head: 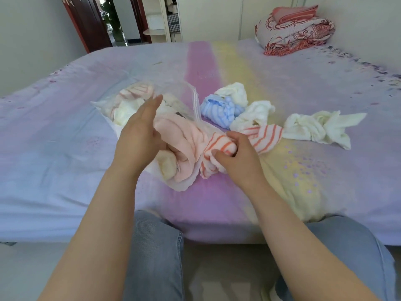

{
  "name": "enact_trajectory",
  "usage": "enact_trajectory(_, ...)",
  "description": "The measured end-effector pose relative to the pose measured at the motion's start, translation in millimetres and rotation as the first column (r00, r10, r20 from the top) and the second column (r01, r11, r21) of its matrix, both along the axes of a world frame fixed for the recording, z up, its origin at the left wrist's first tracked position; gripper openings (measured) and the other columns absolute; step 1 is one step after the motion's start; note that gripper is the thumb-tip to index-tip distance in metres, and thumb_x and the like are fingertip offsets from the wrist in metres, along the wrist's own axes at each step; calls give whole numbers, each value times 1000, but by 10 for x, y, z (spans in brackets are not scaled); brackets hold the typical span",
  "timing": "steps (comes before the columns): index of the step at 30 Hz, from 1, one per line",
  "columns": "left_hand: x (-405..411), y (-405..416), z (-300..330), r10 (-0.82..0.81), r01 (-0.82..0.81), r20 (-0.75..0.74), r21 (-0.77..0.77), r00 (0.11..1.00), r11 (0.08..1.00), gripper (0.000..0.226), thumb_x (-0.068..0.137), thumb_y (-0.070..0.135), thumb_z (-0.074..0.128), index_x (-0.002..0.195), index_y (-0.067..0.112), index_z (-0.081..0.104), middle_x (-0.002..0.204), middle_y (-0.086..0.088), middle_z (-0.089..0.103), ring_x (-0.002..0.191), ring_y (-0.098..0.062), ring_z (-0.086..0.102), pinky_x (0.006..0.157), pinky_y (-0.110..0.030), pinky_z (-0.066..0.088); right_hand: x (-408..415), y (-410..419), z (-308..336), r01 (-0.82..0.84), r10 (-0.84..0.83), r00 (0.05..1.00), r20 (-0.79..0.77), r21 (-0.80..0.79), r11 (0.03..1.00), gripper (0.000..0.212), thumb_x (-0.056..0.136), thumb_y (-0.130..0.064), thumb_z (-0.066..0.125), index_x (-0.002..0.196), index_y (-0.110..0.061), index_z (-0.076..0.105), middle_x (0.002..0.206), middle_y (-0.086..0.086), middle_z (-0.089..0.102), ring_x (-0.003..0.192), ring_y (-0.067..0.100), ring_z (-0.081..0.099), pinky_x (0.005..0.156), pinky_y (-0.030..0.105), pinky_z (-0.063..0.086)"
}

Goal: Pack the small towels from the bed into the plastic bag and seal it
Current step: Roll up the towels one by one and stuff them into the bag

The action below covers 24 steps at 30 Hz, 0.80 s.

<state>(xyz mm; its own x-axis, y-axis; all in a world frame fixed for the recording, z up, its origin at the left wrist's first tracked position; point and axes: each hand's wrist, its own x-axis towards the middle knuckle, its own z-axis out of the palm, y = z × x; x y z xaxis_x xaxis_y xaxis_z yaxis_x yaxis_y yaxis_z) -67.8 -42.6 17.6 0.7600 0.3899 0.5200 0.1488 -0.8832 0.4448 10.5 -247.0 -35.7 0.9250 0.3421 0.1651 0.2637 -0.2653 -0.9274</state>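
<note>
A clear plastic bag (173, 90) lies on the bed with its mouth facing right, several small towels inside. A pink towel (182, 140) fills the mouth. My left hand (138, 135) rests against the bag's near side, fingers extended, thumb tucked under the pink towel. My right hand (236, 157) grips an orange-striped towel (219, 148), half of it at the bag's mouth, its tail trailing right. Loose on the bed to the right lie a blue striped towel (221, 109), a cream towel (235, 93), a white towel (255, 115) and a pale yellow one (316, 127).
The bed (217, 203) has a lilac sheet with pink and yellow bands. A folded red-patterned quilt (297, 33) sits at the far right corner. My knees in jeans (156, 257) press against the bed's near edge. An open doorway is at the far left.
</note>
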Motion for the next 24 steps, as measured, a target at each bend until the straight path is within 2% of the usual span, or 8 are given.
enact_trajectory(6, -160, 124, -104, 16, -5, 215, -50, 976, 999, 66, 87, -9, 43, 142, 28, 46, 153, 13, 37, 125, -18, 52, 85, -12, 39, 615, 102, 37, 165, -136, 984, 118, -291, 942, 63, 81, -35, 68, 137, -19, 43, 134, 9, 53, 124, 30, 49, 105, 45, 38)
enact_trajectory(10, -159, 113, -117, 11, -6, 200, -27, 980, 1000, 62, 89, -8, 43, 141, 25, 48, 153, 10, 38, 131, -10, 47, 89, -18, 41, 1166, -29, -252, 91, -220, 970, -99, -694, 714, 106, 65, -78, 61, 148, -21, 28, 156, 10, 25, 142, 33, 25, 115, 52, 21)
enact_trajectory(11, -153, 104, -112, 13, -7, 191, -33, 982, 999, 63, 89, -7, 43, 142, 25, 46, 153, 10, 38, 130, -11, 47, 88, -16, 41, 1242, -61, -346, 18, -194, 964, -180, -686, 727, 104, 61, -83, 59, 141, -20, 41, 146, 11, 42, 132, 31, 42, 111, 48, 33)
enact_trajectory(13, -139, 94, -98, 21, -12, 176, -51, 984, 999, 64, 89, -7, 43, 144, 26, 43, 152, 10, 39, 126, -14, 50, 87, -12, 38, 1227, -98, -417, -81, -93, 966, -240, -626, 776, 55, 77, -65, 61, 101, -15, 60, 94, 9, 66, 86, 25, 65, 79, 33, 54)
enact_trajectory(16, -115, 49, -74, 51, -33, 171, -103, 984, 994, 59, 88, -5, 45, 138, 26, 47, 141, 24, 44, 95, -3, 51, 80, -15, 40, 1091, -92, -355, -79, -38, 979, -200, -546, 834, 30, 89, -40, 57, 79, -11, 55, 59, 4, 56, 49, 19, 54, 44, 23, 41)
enact_trajectory(18, -108, 19, -76, 66, -47, 169, -114, 983, 992, 52, 86, -6, 44, 130, 22, 50, 125, 32, 44, 80, 1, 45, 77, -27, 44, 944, -72, -341, -34, -25, 990, -138, -410, 912, 20, 87, -36, 60, 86, -16, 55, 66, 1, 57, 49, 16, 54, 39, 20, 39)
enact_trajectory(22, -127, 9, -94, 109, -91, 150, -123, 983, 988, 47, 87, -2, 44, 125, 24, 52, 83, 18, 50, 75, -12, 48, 68, -32, 42, 336, -105, -372, 25, -18, 999, 46, -140, 990, 39, 78, -31, 70, 103, -27, 40, 98, -7, 55, 84, 19, 56, 69, 29, 42)
enact_trajectory(24, -148, 16, -89, 114, -92, 144, -154, 983, 984, 46, 88, 0, 45, 125, 27, 51, 85, 12, 55, 74, -16, 50, 67, -34, 44, 20, -100, -332, -54, 68, 989, 128, -113, 992, 51, 79, -28, 69, 118, -35, 37, 112, -10, 53, 94, 16, 55, 78, 30, 43)
